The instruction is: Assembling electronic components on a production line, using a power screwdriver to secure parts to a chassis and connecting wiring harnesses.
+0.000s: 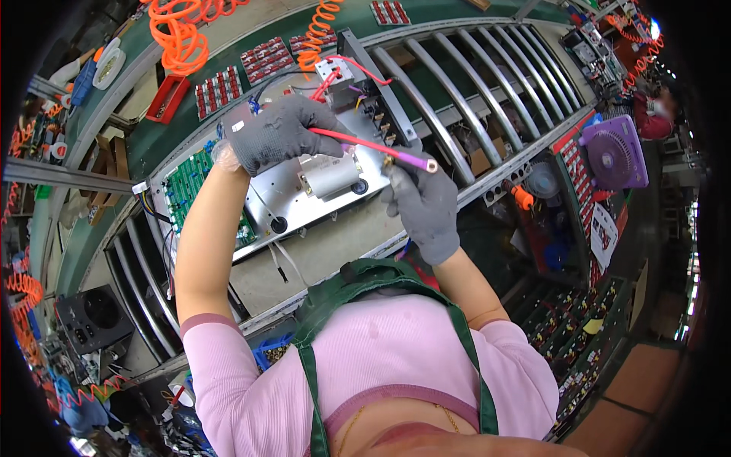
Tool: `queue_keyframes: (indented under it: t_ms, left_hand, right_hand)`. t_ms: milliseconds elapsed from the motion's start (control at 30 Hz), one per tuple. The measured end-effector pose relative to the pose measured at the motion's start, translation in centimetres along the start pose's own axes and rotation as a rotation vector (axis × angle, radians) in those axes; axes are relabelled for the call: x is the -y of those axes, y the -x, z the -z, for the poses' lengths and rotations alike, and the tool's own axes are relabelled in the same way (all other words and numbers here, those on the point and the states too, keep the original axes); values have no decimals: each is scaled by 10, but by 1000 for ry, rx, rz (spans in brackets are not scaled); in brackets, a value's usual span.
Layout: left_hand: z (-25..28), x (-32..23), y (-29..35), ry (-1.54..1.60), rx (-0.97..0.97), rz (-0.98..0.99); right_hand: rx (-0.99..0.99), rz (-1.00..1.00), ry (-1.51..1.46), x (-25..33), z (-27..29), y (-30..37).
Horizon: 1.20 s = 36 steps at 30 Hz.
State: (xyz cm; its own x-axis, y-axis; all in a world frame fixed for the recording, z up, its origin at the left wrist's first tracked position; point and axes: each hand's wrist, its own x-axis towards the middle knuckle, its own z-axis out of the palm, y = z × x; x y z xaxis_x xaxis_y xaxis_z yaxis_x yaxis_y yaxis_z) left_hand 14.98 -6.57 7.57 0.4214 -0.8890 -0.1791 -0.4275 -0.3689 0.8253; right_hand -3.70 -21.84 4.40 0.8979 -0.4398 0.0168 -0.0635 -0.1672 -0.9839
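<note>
Both my hands wear grey gloves. My left hand (285,133) is closed on a thick red cable (358,141) above a metal chassis plate (263,194). The cable runs to the right and ends in a purple sleeve (411,160) with a metal ring terminal (432,165). Just under that end is my right hand (426,209), its fingers curled; a small brass-coloured piece shows at its fingertips, too small to name. On the plate sit a silver cylindrical capacitor (333,177) and a green circuit board (190,186). My left hand hides part of the plate.
The plate rests over a roller conveyor (442,107). Behind it lie several red-and-silver parts (218,91), a red bin (167,99) and coiled orange air hoses (179,42). At the right stand a purple fan (613,156) and, farther off, another person (655,114).
</note>
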Motion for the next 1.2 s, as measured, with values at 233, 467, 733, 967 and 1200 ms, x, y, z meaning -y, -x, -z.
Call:
queue_keyframes:
  t_ms: [233,467,733,967,1200]
  left_hand:
    - [-15,5,-10,-284,-80,-346]
    - [-22,14,-14,-325,-92,-445]
    - [-33,25,-22,-568,-153,-498]
    - [-9,17,-32,-650,49,-246]
    - [-12,25,-55,-782,54,-359]
  right_hand:
    - [117,-277,-224,-10,-15,-10]
    - [158,-241,-169,-23,-15,-15]
    - [-51,33,-46,-66,-37,-18]
    - [-211,373,585,-88,-38,-22]
    - [-177,291,568,-109,-56,-34]
